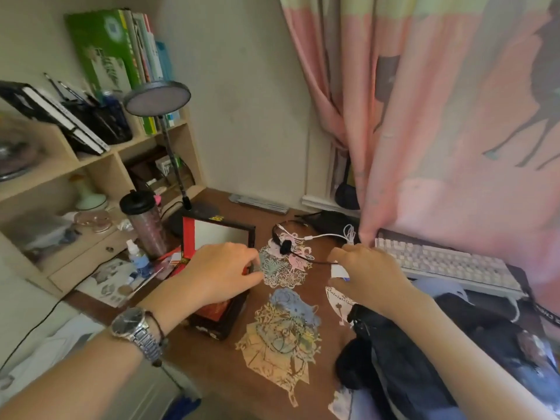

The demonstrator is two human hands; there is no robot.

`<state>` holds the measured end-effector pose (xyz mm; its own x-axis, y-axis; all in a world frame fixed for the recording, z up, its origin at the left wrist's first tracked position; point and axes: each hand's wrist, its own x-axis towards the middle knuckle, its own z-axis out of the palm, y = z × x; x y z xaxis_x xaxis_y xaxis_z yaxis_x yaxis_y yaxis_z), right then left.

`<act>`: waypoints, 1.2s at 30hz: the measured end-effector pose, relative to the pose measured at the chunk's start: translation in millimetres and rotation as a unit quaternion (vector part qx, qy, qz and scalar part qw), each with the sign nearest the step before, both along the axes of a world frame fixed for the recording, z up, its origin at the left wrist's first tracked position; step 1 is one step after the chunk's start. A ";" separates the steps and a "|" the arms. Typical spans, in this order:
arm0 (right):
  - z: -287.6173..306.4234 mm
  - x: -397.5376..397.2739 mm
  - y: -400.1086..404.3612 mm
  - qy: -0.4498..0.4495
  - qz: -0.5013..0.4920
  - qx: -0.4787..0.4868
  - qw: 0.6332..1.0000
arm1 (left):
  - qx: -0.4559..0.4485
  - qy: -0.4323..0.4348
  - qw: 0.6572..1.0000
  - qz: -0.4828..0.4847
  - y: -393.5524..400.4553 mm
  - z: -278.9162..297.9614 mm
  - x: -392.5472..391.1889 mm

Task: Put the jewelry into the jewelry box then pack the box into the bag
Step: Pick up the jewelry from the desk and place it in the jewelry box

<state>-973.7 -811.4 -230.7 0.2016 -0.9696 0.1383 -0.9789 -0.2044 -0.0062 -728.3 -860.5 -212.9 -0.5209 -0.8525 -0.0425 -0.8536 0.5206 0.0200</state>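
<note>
The left hand [222, 269] hovers over the open jewelry box [218, 268], fingers curled, pinching something small I cannot make out; the right hand [368, 275] pinches a white card [338, 271]; paper cutouts [281, 325] lie between the hands; a dark bag [403, 368] sits under the right wrist; a keyboard [448, 263] lies past it.

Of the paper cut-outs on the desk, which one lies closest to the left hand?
The farthest cut-out, teal and pink, beside the open jewelry box; the left hand reaches its edge. The yellow-blue one lies nearer the camera.

Tumbler [145, 225] and lamp [169, 147] crowd the jewelry box [218, 256] (right side freer).
</note>
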 end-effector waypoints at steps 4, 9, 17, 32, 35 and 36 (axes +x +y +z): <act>-16.2 25.5 -42.9 -0.001 -0.056 -0.003 0.998 | 0.002 -0.001 0.998 -0.056 -64.0 -9.1 21.7; -33.7 66.1 -70.4 -0.024 -0.103 0.031 0.994 | 0.022 -0.016 0.993 -0.115 -112.3 -31.3 53.8; -67.0 87.8 -60.5 -0.013 -0.182 0.049 0.982 | 0.053 -0.016 0.979 -0.197 -139.6 -69.1 58.2; -195.4 111.7 14.2 -0.082 -0.207 -0.073 0.972 | 0.040 0.127 0.949 -0.287 -82.3 -184.4 62.8; -195.3 119.7 33.4 -0.089 -0.224 -0.069 0.968 | 0.027 0.116 0.951 -0.285 -67.7 -183.6 68.7; -193.7 120.6 36.5 -0.089 -0.224 -0.073 0.968 | 0.021 0.124 0.951 -0.284 -64.8 -182.4 69.6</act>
<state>-853.1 -774.9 -424.5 -0.2744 -0.9219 0.2734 -0.9555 0.2294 -0.1855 -658.7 -925.3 -395.3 -0.8951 -0.4313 0.1132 -0.4016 0.8901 0.2154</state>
